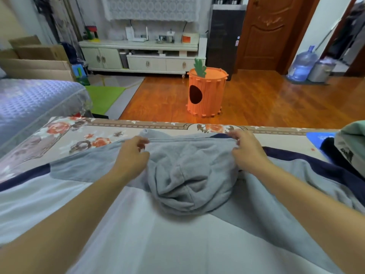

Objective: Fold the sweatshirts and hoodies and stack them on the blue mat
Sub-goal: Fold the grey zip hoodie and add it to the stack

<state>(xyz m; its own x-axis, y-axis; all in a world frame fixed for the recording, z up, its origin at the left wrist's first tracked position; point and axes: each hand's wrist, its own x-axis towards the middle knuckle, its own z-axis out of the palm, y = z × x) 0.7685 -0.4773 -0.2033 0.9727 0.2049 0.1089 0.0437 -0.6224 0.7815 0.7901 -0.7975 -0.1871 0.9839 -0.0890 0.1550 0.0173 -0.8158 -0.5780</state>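
both hands' fingers (143, 142) pinch the hoodie (189, 175) beside its hood.

Hoodie (177, 224) spread on table (59, 133), mat (318, 138) far right, folded pile (351, 143) on it

From my head, the one wide camera looks forward and down, close over the hoodie (189, 175), with the room beyond.

A home living room: far TV cabinet (138, 56), wooden door (264, 34), wood floor (256, 99), water jug (302, 64) far right, sofa (29, 99) at left.
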